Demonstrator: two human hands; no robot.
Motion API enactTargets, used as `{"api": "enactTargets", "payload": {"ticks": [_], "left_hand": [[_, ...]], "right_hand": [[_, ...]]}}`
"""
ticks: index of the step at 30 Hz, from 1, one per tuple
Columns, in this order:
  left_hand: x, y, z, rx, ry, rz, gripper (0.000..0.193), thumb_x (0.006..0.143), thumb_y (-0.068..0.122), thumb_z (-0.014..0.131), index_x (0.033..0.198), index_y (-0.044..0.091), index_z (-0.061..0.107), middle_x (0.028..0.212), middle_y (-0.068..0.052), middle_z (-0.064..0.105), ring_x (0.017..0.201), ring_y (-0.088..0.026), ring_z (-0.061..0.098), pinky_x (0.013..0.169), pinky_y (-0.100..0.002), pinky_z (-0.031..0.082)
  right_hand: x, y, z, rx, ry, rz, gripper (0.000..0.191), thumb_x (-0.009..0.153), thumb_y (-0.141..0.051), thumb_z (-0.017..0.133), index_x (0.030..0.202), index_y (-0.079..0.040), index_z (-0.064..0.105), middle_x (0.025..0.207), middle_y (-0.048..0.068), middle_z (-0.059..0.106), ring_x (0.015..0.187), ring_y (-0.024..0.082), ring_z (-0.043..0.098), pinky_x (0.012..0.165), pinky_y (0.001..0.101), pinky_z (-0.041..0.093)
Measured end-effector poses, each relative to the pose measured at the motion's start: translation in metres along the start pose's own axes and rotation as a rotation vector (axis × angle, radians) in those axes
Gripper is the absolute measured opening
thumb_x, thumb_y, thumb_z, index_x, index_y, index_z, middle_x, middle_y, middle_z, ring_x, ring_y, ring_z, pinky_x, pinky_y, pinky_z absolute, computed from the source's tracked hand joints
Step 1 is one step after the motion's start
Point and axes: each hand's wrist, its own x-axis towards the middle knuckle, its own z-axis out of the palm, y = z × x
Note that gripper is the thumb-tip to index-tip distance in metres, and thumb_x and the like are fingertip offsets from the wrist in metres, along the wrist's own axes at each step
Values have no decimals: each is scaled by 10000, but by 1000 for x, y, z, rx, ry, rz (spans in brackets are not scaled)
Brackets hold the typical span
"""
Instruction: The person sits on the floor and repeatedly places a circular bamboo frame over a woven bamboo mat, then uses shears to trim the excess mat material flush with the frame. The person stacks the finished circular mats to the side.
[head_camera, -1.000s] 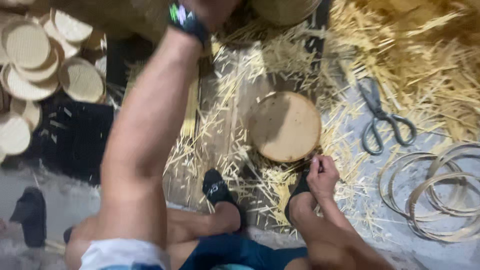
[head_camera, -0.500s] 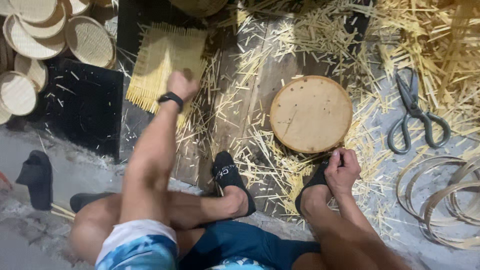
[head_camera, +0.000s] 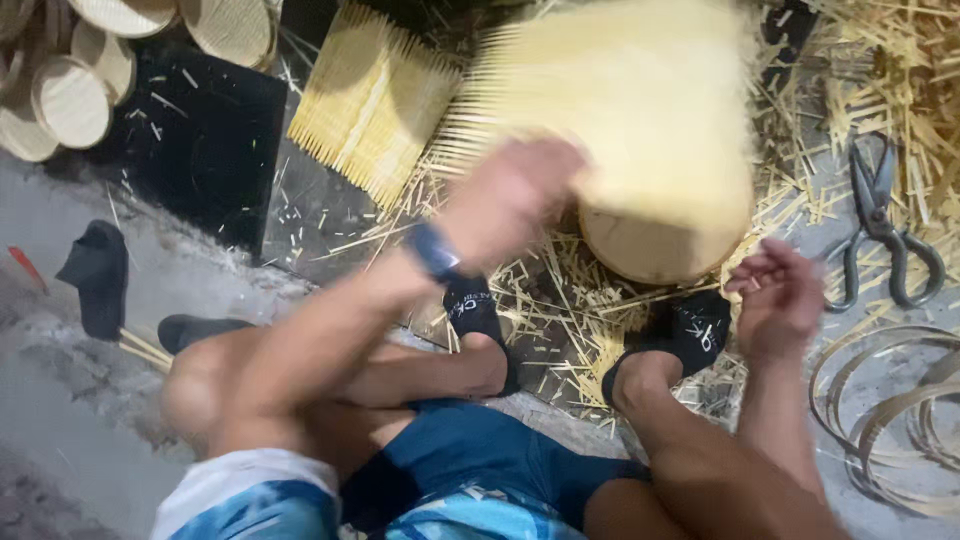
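Hands working a woven straw mat over a round wooden block.
Left hand (head_camera: 510, 195) is gripping the blurred mat (head_camera: 640, 110) above the block (head_camera: 650, 250); right hand (head_camera: 780, 295) is hovering half-curled, holding nothing, near scissors (head_camera: 885, 240).

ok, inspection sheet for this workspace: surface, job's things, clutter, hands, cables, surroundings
Surface: grey floor, dark board under the work.
Job's things: woven bamboo mat, motion-blurred, over the round wooden block.
Clutter: bamboo splinters all round; second mat lying flat.
Hands: left hand grips the blurred mat; right hand half curled beside the block, holding nothing visible.
Cables: nothing seen.
Surroundings: shears, bamboo hoops, stacked round trays, loose black sandal.
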Motion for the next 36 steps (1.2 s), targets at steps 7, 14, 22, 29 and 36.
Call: {"api": "enactTargets", "payload": {"ticks": [7,14,22,29,36], "left_hand": [[-48,28,147,-184,-435,-5,737,670,308,810,1348,112,596,1349,-175,604,1258,-378,536,1060,-531,414],[-10,-66,139,-555,-168,-1298,568,741,295,893,1179,50,628,1125,-120,689,981,-209,683,844,-348,563],[-31,-64,166,-651,-114,-1170,282,706,225,905,894,75,760,820,-11,759,711,-110,684,655,-269,552],[-45,-61,171,-823,-19,-1285,361,729,91,901,1036,31,720,858,-46,765,744,-137,727,710,-288,619],[-17,-38,142,-34,56,-949,1038,649,132,963,1513,-48,416,1412,-286,504,1253,-344,519,985,-481,469]], "right_hand": [[38,-11,7,-498,40,143,270,973,-25,764,1188,4,603,925,27,659,705,77,569,598,228,437],[32,-11,16,-515,122,155,252,904,11,795,1113,-26,657,923,14,700,723,70,623,616,216,481],[16,-13,-3,-561,182,141,258,863,-37,837,1049,20,667,893,47,712,724,98,635,625,236,499],[5,-15,7,-471,268,152,269,832,-12,837,1046,34,680,899,85,757,752,95,698,680,221,560],[9,1,31,-602,268,11,297,872,-28,842,1104,62,680,892,72,733,758,77,658,671,222,535]]}}
